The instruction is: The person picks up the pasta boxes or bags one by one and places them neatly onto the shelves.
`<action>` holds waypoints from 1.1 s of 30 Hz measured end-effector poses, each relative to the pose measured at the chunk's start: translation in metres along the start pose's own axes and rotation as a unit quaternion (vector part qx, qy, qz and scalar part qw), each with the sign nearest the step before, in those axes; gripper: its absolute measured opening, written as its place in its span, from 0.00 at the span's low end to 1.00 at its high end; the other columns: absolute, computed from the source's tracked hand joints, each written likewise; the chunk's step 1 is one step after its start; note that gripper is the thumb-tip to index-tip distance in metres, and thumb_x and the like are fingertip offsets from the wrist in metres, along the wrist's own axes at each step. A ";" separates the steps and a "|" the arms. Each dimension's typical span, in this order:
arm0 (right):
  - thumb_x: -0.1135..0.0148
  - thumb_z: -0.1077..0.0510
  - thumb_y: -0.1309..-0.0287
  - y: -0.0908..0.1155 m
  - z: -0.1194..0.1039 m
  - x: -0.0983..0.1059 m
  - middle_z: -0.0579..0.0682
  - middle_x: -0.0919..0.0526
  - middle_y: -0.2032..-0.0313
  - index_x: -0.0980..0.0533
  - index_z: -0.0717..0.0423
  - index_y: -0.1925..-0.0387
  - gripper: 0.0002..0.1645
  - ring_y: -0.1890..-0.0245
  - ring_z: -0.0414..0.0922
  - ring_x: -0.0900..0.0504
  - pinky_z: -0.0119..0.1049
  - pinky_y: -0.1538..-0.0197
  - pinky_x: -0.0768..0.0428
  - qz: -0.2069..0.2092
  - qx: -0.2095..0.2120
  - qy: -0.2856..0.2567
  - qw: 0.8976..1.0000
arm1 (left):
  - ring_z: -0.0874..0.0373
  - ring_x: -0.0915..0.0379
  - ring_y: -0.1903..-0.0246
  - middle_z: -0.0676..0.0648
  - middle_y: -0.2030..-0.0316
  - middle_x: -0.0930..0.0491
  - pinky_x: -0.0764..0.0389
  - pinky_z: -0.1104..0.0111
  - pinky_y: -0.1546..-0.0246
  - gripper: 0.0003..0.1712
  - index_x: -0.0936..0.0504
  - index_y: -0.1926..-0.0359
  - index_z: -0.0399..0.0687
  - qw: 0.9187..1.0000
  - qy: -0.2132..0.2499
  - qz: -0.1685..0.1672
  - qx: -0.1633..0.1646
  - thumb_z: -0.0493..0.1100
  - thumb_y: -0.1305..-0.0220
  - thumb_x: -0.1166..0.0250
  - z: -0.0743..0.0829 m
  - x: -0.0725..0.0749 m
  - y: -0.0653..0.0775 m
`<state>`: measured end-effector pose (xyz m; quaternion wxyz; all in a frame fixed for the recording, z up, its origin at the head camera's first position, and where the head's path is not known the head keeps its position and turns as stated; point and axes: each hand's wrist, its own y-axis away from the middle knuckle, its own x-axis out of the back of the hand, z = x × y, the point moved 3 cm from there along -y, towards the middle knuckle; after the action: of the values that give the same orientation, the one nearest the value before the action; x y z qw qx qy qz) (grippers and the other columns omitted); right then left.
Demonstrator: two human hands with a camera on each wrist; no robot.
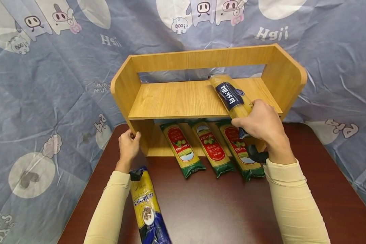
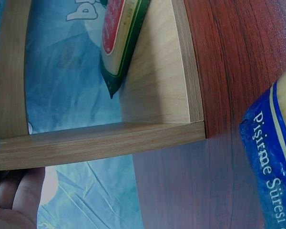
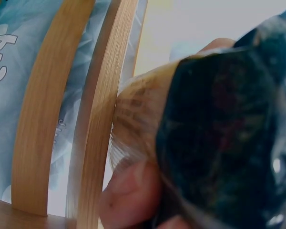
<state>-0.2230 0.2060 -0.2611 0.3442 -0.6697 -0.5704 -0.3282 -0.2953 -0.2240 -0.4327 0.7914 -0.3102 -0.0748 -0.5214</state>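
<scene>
My right hand [image 1: 262, 122] grips the lower end of a spaghetti pack [image 1: 228, 95] with a dark blue "la sicilia" label. The pack slants over the upper board of a wooden shelf [image 1: 174, 100], its far end above the board. Close up in the right wrist view, the pack's dark end [image 3: 219, 129] fills much of the picture, with a fingertip [image 3: 131, 195] against it. My left hand [image 1: 129, 144] holds the shelf's left side panel near its front edge. In the left wrist view, its fingers [image 2: 26, 191] lie against the panel's outer face; its thumb is hidden there.
Three green-and-red Olivoila spaghetti packs [image 1: 181, 147] [image 1: 211, 145] [image 1: 242, 149] lean out of the lower compartment onto the dark red table [image 1: 210, 206]. A yellow-and-blue Ankara pack [image 1: 147, 206] lies beside my left forearm. A printed blue cloth [image 1: 55, 101] hangs behind.
</scene>
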 end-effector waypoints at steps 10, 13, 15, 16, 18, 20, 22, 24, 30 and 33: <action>0.27 0.41 0.54 -0.017 0.002 0.005 0.61 0.25 0.67 0.27 0.65 0.59 0.34 0.71 0.55 0.26 0.45 0.75 0.29 0.010 0.001 0.014 1.000 | 0.51 0.19 0.70 0.40 0.69 0.13 0.28 0.71 0.76 0.11 0.13 0.59 0.35 1.000 0.003 -0.003 0.004 0.39 0.31 0.37 0.000 0.000 0.000; 0.27 0.40 0.54 -0.022 0.002 0.006 0.61 0.25 0.67 0.26 0.66 0.60 0.35 0.71 0.55 0.27 0.45 0.75 0.29 0.010 -0.005 0.014 1.000 | 0.52 0.20 0.70 0.40 0.70 0.13 0.29 0.71 0.77 0.10 0.13 0.59 0.36 1.000 0.003 -0.003 0.003 0.39 0.31 0.37 0.001 0.000 0.000; 0.27 0.40 0.53 -0.026 0.003 0.006 0.61 0.25 0.67 0.26 0.66 0.60 0.35 0.71 0.55 0.27 0.45 0.75 0.30 0.005 -0.010 0.013 1.000 | 0.52 0.20 0.70 0.40 0.70 0.13 0.28 0.71 0.77 0.10 0.13 0.59 0.36 1.000 0.003 -0.003 0.004 0.39 0.31 0.37 0.001 0.000 0.000; 0.27 0.40 0.53 -0.027 0.003 0.006 0.61 0.25 0.67 0.26 0.66 0.59 0.35 0.71 0.55 0.27 0.45 0.75 0.29 0.002 -0.013 0.011 1.000 | 0.52 0.20 0.70 0.40 0.70 0.13 0.29 0.71 0.77 0.10 0.13 0.59 0.36 1.000 0.003 -0.003 0.003 0.38 0.31 0.37 0.001 0.000 0.000; 0.28 0.40 0.52 -0.031 0.003 0.006 0.61 0.25 0.66 0.26 0.66 0.58 0.36 0.70 0.56 0.26 0.45 0.75 0.29 -0.003 -0.016 0.011 1.000 | 0.52 0.19 0.70 0.40 0.69 0.13 0.29 0.71 0.77 0.10 0.13 0.59 0.36 1.000 0.002 -0.003 0.004 0.38 0.31 0.37 0.000 0.001 0.001; 0.28 0.39 0.52 -0.033 0.003 0.006 0.62 0.24 0.65 0.26 0.67 0.58 0.36 0.68 0.56 0.26 0.45 0.74 0.29 -0.003 -0.019 0.011 1.000 | 0.51 0.20 0.71 0.40 0.70 0.13 0.29 0.71 0.78 0.10 0.13 0.59 0.35 1.000 0.002 -0.004 0.005 0.39 0.31 0.37 0.000 0.001 0.001; 0.28 0.39 0.52 -0.034 0.002 0.006 0.62 0.24 0.64 0.26 0.67 0.58 0.36 0.68 0.57 0.26 0.45 0.74 0.29 0.001 -0.020 0.009 1.000 | 0.52 0.20 0.70 0.40 0.70 0.13 0.29 0.71 0.78 0.10 0.13 0.59 0.36 1.000 0.001 -0.004 0.006 0.39 0.31 0.37 0.000 0.001 0.001; 0.28 0.39 0.53 -0.035 0.001 0.006 0.62 0.24 0.64 0.25 0.67 0.59 0.35 0.68 0.57 0.27 0.45 0.74 0.30 0.010 -0.021 0.008 1.000 | 0.51 0.20 0.71 0.40 0.70 0.13 0.29 0.70 0.78 0.10 0.13 0.59 0.36 1.000 0.002 -0.004 0.006 0.39 0.30 0.37 0.000 0.001 0.002; 0.28 0.39 0.54 -0.031 -0.001 0.004 0.62 0.24 0.66 0.24 0.67 0.63 0.34 0.67 0.58 0.28 0.48 0.72 0.30 0.048 -0.010 0.019 0.999 | 0.52 0.19 0.70 0.40 0.70 0.13 0.28 0.71 0.78 0.10 0.13 0.59 0.36 1.000 0.005 -0.005 0.002 0.39 0.31 0.37 0.001 0.001 0.002; 0.28 0.40 0.54 -0.029 -0.002 0.003 0.62 0.24 0.68 0.24 0.66 0.67 0.32 0.68 0.58 0.28 0.48 0.74 0.30 0.064 -0.002 0.025 0.998 | 0.52 0.19 0.71 0.40 0.70 0.13 0.29 0.72 0.78 0.10 0.13 0.59 0.36 1.000 0.003 -0.002 -0.002 0.38 0.31 0.37 0.003 0.001 0.001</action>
<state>-0.2512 0.2090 -0.2547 0.3770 -0.6974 -0.5168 -0.3232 -0.2934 -0.2230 -0.4306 0.7898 -0.3098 -0.0718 -0.5245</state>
